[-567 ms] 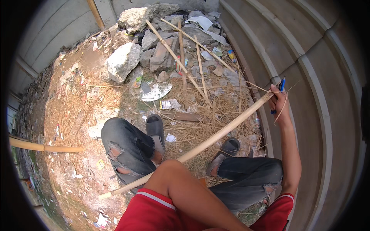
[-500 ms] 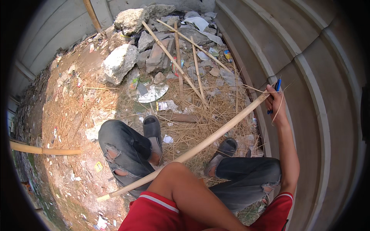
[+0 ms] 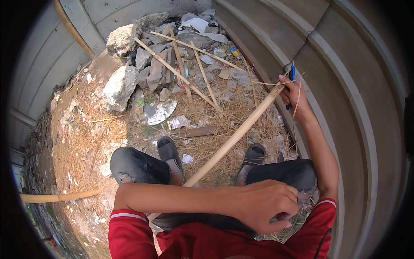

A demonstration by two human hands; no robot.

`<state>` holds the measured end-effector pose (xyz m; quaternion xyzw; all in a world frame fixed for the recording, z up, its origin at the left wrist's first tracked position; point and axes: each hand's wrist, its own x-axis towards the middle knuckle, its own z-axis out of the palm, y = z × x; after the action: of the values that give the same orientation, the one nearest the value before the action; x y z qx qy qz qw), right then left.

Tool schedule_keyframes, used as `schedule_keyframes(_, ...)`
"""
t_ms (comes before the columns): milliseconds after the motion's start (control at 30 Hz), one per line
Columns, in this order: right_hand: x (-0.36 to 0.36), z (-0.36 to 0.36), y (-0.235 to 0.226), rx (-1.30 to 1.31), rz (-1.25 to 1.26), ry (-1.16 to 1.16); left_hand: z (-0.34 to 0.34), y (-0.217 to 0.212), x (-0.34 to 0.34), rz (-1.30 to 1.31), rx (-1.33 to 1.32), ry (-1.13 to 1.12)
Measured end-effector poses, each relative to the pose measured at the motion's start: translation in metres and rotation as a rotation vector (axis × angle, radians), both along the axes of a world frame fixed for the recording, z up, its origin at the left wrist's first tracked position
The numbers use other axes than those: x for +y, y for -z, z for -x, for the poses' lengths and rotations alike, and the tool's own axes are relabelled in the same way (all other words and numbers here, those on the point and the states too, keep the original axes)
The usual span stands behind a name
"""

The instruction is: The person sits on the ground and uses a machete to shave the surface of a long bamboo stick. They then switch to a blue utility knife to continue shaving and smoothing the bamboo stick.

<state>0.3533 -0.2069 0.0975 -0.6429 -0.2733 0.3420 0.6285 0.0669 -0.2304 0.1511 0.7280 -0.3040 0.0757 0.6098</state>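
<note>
A long pale bamboo stick (image 3: 233, 139) runs diagonally from my lap up to the right wall. My right hand (image 3: 294, 94) is at its far end, closed on a blue-handled tool (image 3: 292, 80) and touching the stick's tip, where thin fibres peel off. My left forearm crosses over the stick and my lap. My left hand (image 3: 263, 205) is curled into a fist beside my right knee (image 3: 293, 172); I cannot see anything in it. My feet in dark sandals (image 3: 166, 149) rest on dry straw.
Grey rocks (image 3: 120, 84) and rubble lie heaped ahead, with several thin bamboo sticks (image 3: 181, 73) across them and litter around. Corrugated metal walls (image 3: 345, 86) curve close on the right and behind. Another bamboo pole (image 3: 60, 197) lies at the left.
My left arm has dropped across my lap and its hand has come into view by the right knee. My right hand stays at the stick's far end.
</note>
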Motion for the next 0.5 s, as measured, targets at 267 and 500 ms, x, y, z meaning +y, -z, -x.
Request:
schedule_keyframes(267, 0.003, 0.061, -0.021, -0.202, 0.047, -0.150, 0.025, 0.057, 0.096, -0.056, 0.317, -1.012)
schedule_keyframes(500, 0.008, 0.103, -0.046, -0.854, 0.231, -0.377, 0.027, 0.088, 0.101, 0.236, 0.474, -0.939)
